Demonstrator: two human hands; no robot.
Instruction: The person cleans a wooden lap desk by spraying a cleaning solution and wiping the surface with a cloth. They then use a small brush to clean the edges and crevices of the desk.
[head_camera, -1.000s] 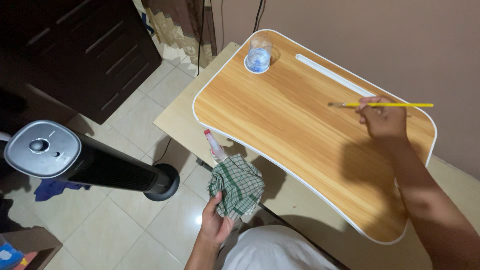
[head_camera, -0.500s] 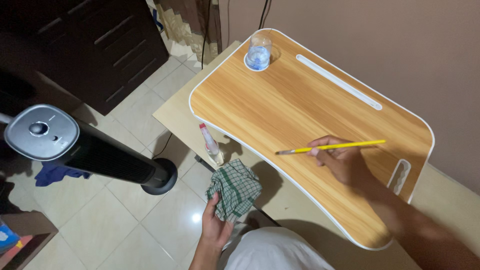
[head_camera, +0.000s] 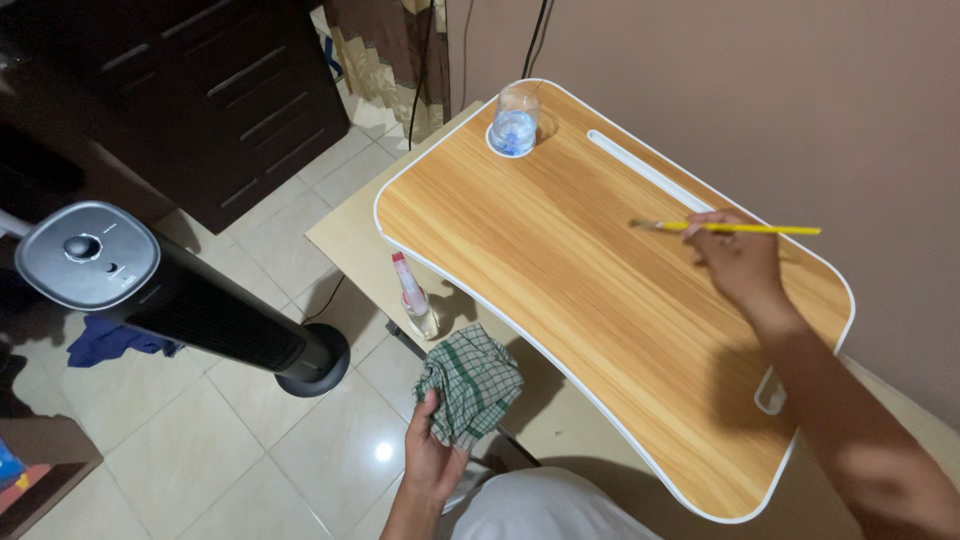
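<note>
Paintbrush over the worktop

Right hand (head_camera: 740, 262) pinching yellow paintbrush (head_camera: 735, 229) above wooden lap worktop (head_camera: 560, 250); left hand (head_camera: 432, 458) gripping checked cloth (head_camera: 470, 378). Best kept level, bristles clear of water glass (head_camera: 515, 122).

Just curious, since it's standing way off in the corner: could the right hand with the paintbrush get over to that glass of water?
Probably yes. The right hand holds the yellow paintbrush above the lap desk, and only bare wood lies between it and the glass in the corner recess.
</note>
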